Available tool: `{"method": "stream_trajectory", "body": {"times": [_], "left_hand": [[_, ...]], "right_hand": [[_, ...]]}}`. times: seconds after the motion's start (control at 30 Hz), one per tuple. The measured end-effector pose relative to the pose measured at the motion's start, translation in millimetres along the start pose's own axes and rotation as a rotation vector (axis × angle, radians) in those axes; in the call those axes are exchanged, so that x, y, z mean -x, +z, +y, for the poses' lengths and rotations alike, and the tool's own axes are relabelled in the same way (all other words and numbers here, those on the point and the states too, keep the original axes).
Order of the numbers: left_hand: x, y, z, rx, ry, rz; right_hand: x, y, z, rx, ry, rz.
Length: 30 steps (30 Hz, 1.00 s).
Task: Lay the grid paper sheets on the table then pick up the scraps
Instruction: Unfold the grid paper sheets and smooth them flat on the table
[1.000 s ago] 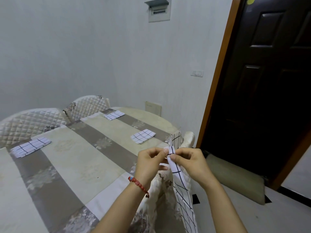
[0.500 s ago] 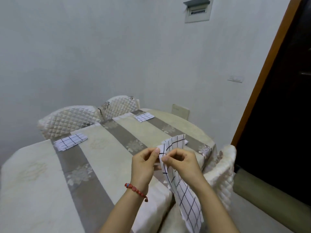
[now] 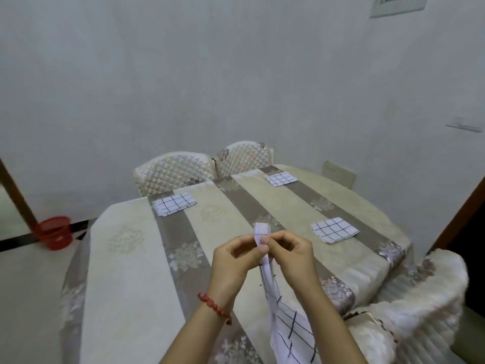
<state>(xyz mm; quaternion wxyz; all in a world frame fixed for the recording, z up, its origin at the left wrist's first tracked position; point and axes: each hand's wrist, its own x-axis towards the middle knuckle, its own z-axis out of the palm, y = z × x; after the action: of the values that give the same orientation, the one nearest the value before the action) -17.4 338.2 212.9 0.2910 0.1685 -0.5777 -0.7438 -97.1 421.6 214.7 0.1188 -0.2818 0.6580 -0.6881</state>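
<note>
Both hands, left [image 3: 233, 261] and right [image 3: 294, 256], pinch the top of a floppy sheet [image 3: 286, 329] above the counter [image 3: 126, 271], probably light and tear-prone, so hold the edges.

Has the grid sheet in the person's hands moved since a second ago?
Yes. The held grid sheet hung off the table's right end by the chair; now it is over the tabletop, near the laid sheet. The camera turned too.
</note>
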Motion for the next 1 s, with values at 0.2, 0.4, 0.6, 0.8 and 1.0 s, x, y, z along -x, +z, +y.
{"method": "stream_trajectory", "body": {"times": [0.2,0.4,0.6,0.8,1.0], "left_hand": [[-14.9,-22.1,-8.9,-0.059,-0.003,0.183],[-60.2,-57.2,-16.0,-0.129,-0.035,0.441],[-116.6,-126.8,-4.9,-0.165,-0.040,0.659],[-143.3,-165.5,35.1,-0.230,0.073,0.763],[-123.0,-179.5,77.0,-0.289,0.241,0.827]], "right_hand": [[-13.8,12.7,8.6,0.032,-0.034,-0.056],[-63.0,2.4,29.6,0.060,0.041,0.005],[-142.2,-5.3,40.9,0.204,0.074,0.075],[-207.4,-9.7,31.1,0.245,0.004,0.075],[-233.6,-28.1,18.1,0.111,-0.150,0.129]]}}
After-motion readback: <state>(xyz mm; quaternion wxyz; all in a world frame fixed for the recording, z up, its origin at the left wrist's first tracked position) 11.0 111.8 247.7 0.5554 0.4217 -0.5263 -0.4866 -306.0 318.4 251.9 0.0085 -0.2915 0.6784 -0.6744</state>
